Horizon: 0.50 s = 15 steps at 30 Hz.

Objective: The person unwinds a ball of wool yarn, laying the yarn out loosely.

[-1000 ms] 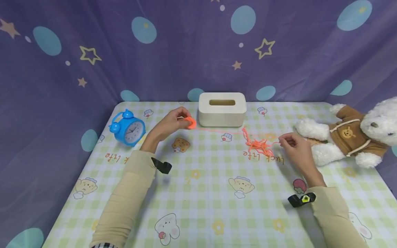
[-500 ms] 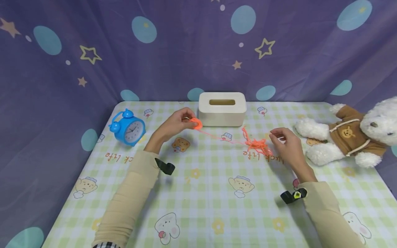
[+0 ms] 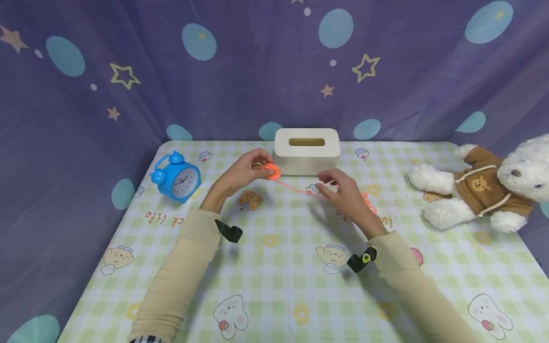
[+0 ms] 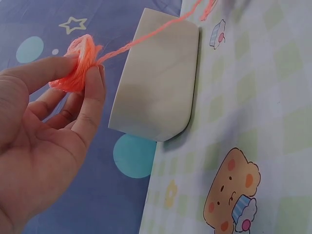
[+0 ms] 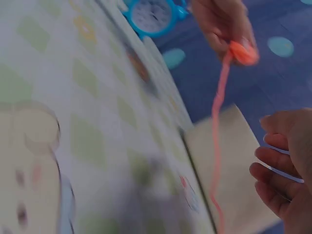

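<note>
My left hand (image 3: 245, 172) pinches a small wound bundle of orange yarn (image 4: 78, 66) between thumb and fingers, above the table in front of the tissue box. From the bundle a single strand (image 5: 217, 131) runs down to the right. It leads toward a loose tangle of the same yarn (image 3: 368, 202) on the cloth, mostly hidden behind my right hand and wrist. My right hand (image 3: 345, 194) hovers over the strand with fingers loosely bent and apart. In the right wrist view nothing lies between those fingers (image 5: 275, 170), and the strand passes beside them.
A cream tissue box (image 3: 306, 159) stands at the back, just behind both hands. On the left is a blue alarm clock (image 3: 177, 178). A white plush bear (image 3: 484, 183) in a brown hoodie lies at the right. A checked cloth (image 3: 287, 286) covers the table, with a purple curtain (image 3: 257, 85) behind.
My right hand has let go of the yarn and swept left, from beside the bear to near the tissue box. The left hand shifted slightly right with the bundle; the strand now sags.
</note>
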Each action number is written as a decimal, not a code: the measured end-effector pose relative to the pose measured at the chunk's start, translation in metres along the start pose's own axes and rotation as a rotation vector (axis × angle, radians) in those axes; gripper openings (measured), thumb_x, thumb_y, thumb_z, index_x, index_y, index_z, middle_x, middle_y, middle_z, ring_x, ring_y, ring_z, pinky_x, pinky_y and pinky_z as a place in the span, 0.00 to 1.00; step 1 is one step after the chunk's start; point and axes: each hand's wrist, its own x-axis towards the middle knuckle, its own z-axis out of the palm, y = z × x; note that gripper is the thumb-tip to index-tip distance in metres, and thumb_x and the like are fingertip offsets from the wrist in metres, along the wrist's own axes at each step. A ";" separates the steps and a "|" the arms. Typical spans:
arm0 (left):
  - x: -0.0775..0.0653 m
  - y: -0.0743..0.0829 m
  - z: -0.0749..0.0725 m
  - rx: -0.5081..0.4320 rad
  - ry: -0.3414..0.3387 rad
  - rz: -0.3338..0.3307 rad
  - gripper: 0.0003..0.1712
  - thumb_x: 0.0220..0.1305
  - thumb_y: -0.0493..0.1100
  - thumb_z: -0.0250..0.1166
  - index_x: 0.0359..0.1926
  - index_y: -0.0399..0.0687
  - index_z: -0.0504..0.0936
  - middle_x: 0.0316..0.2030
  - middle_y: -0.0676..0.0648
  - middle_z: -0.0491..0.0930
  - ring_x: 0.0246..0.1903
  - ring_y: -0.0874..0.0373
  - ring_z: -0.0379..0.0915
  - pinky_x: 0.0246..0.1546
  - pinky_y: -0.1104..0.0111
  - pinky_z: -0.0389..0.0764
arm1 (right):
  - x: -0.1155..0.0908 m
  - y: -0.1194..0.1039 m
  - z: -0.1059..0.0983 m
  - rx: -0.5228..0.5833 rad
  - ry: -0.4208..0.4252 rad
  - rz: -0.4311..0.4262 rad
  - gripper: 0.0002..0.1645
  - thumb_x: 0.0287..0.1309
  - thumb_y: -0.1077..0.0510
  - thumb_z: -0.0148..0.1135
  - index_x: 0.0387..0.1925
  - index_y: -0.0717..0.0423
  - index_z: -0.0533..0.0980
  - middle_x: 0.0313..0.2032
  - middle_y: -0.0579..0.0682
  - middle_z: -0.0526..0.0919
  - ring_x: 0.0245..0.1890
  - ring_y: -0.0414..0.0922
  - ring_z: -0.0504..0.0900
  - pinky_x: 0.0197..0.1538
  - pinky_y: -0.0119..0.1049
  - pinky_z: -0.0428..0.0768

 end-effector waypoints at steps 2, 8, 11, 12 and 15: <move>0.000 0.000 0.000 0.006 -0.002 0.006 0.17 0.64 0.40 0.63 0.51 0.40 0.72 0.44 0.45 0.75 0.43 0.52 0.78 0.48 0.63 0.79 | 0.005 -0.006 0.012 0.011 -0.057 -0.007 0.17 0.59 0.58 0.65 0.49 0.61 0.77 0.44 0.56 0.82 0.46 0.51 0.80 0.51 0.48 0.79; -0.001 0.001 0.001 0.017 0.002 0.018 0.12 0.65 0.39 0.63 0.48 0.43 0.73 0.44 0.45 0.75 0.43 0.52 0.79 0.47 0.63 0.80 | 0.016 -0.017 0.043 0.052 -0.152 -0.017 0.16 0.62 0.55 0.63 0.49 0.59 0.79 0.45 0.53 0.84 0.46 0.48 0.82 0.50 0.46 0.81; -0.001 0.001 0.000 0.008 0.002 0.018 0.12 0.65 0.39 0.62 0.47 0.43 0.73 0.44 0.45 0.76 0.42 0.52 0.79 0.47 0.62 0.80 | 0.018 -0.024 0.052 0.088 -0.157 -0.015 0.12 0.63 0.56 0.62 0.45 0.58 0.81 0.40 0.51 0.85 0.40 0.45 0.83 0.45 0.40 0.82; -0.001 0.001 0.000 0.005 0.004 0.016 0.12 0.65 0.38 0.62 0.47 0.43 0.73 0.44 0.45 0.76 0.42 0.52 0.79 0.47 0.62 0.80 | 0.018 -0.026 0.053 0.105 -0.158 -0.008 0.11 0.63 0.56 0.61 0.43 0.57 0.81 0.38 0.50 0.86 0.37 0.43 0.83 0.43 0.37 0.82; -0.002 0.000 -0.001 -0.004 0.009 0.014 0.11 0.65 0.38 0.62 0.47 0.42 0.72 0.44 0.45 0.76 0.42 0.53 0.79 0.48 0.61 0.80 | 0.017 -0.032 0.054 0.134 -0.157 0.009 0.07 0.63 0.57 0.61 0.38 0.56 0.81 0.32 0.49 0.86 0.31 0.40 0.82 0.35 0.32 0.80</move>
